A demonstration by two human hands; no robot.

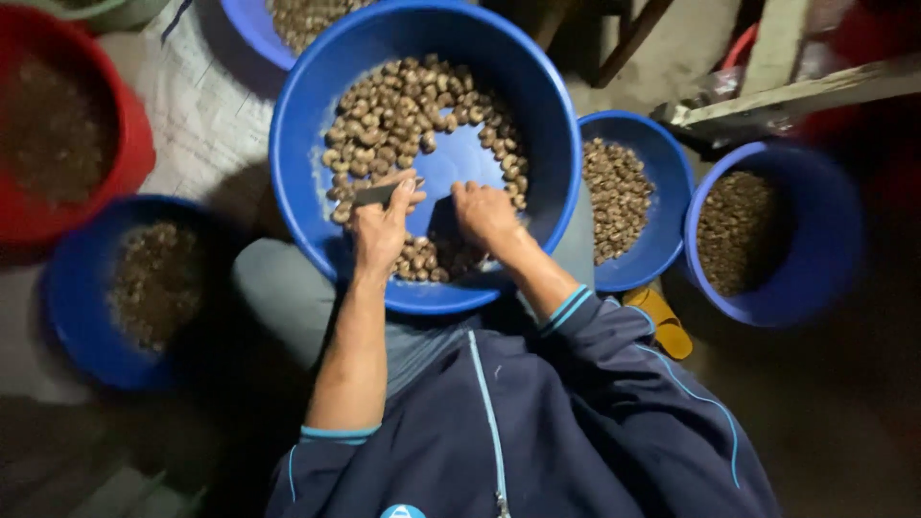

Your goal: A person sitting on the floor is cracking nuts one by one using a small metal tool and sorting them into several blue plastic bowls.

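A big blue basin [297,115] rests on my lap, holding a heap of pale brown nuts [393,115] along its far side and a few near its front wall. My left hand [382,230] grips a small dark knife [376,195], blade pointing left, just above the nuts at the basin's left. My right hand [487,213] is beside it, fingers curled down onto the basin's bare blue bottom next to the front nuts. Whether it holds a nut is hidden. Dark blue jacket sleeves are pushed up on both my forearms.
A smaller blue bowl [672,173] of nuts sits right of the basin, with a blue bucket [825,221] beyond it. A blue bucket [67,288] and a red tub [134,144] stand at left, another blue basin [245,29] at top. A yellow sandal [662,321] and a wooden frame [796,91] are at right.
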